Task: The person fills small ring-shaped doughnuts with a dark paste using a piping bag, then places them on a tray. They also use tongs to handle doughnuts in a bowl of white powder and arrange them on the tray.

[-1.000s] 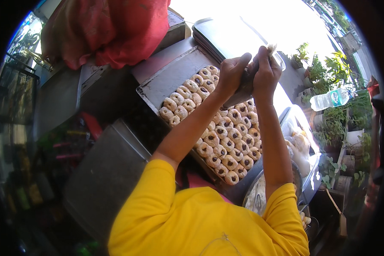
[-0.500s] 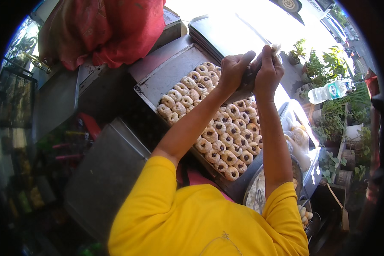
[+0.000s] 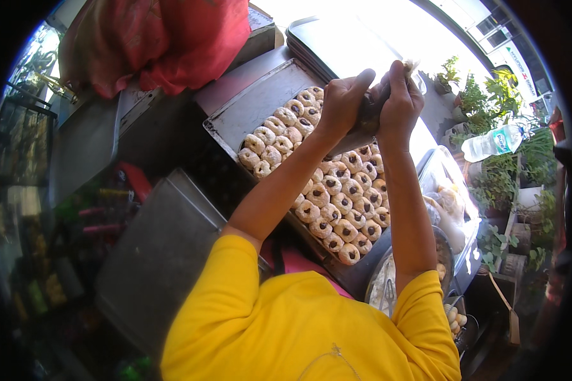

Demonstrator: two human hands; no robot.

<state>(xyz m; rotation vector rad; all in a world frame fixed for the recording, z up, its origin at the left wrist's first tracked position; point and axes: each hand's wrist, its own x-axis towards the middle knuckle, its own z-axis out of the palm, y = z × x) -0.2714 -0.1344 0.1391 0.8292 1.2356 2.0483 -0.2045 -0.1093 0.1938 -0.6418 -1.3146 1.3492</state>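
My left hand (image 3: 344, 105) and my right hand (image 3: 398, 108) are raised over the far right part of a metal baking tray (image 3: 251, 105). Both close around a piping bag (image 3: 371, 113) with a dark filling, my right hand around its twisted upper end. Its lower tip is hidden behind my left hand and forearm. Below, the tray holds rows of small sugar-dusted doughnuts (image 3: 342, 202), many with a dark dab of filling in the middle. My left forearm hides some of them.
Stacked trays (image 3: 311, 47) stand beyond the tray. Right are a clear plastic tub (image 3: 467, 197) with bagged goods, a round bowl (image 3: 376, 289) of white powder, and a basket (image 3: 456, 325) of dough balls. A water bottle (image 3: 489, 145) lies near potted plants. Red cloth (image 3: 159, 44) hangs far left.
The view has shifted slightly, and the tray sits a little differently in it. Both hands keep their hold on the piping bag, nearly in the same place.
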